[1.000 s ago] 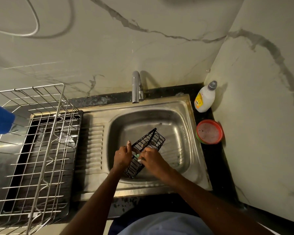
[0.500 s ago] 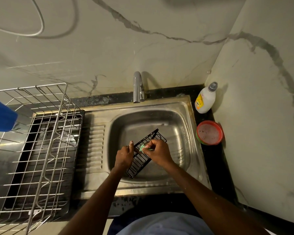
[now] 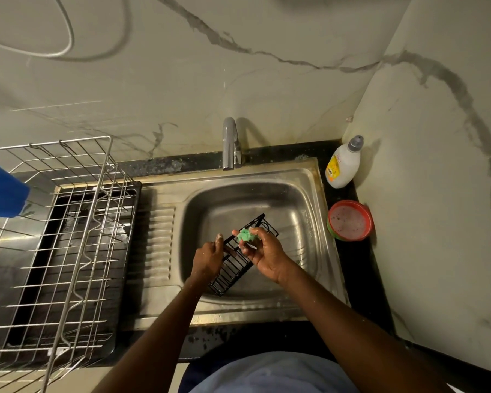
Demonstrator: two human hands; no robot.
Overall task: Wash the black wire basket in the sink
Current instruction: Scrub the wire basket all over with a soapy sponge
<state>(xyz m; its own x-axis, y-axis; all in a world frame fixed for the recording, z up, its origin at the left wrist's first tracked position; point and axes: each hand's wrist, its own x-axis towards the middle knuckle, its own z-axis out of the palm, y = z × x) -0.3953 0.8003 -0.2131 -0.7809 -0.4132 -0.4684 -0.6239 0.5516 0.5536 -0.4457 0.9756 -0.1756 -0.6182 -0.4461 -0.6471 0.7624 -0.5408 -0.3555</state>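
The left hand [image 3: 209, 258] grips the near left edge of the black wire basket [image 3: 240, 260], fingers curled round its rim, thumb raised along the wire. The basket hangs tilted inside the stainless steel sink [image 3: 309, 211], its far end reaching up and away from that grip toward the basin's middle, its near end low by the front wall. The right hand [image 3: 262, 252] is just to the right of the left-hand grip, over the basket's upper side, and pinches a small green scrubbing pad [image 3: 245, 234] between thumb and fingertips; the pad sits at the basket's top edge, whether touching the wire I cannot tell. Beyond both hands stands the chrome tap [image 3: 230, 143]. Well to the left of the grip is a silver wire dish rack [image 3: 77, 222] with a blue plastic cup [image 3: 2, 191]. To the right, past the sink's rim, are a white detergent bottle [image 3: 343, 164] and a red round bowl [image 3: 349, 219].
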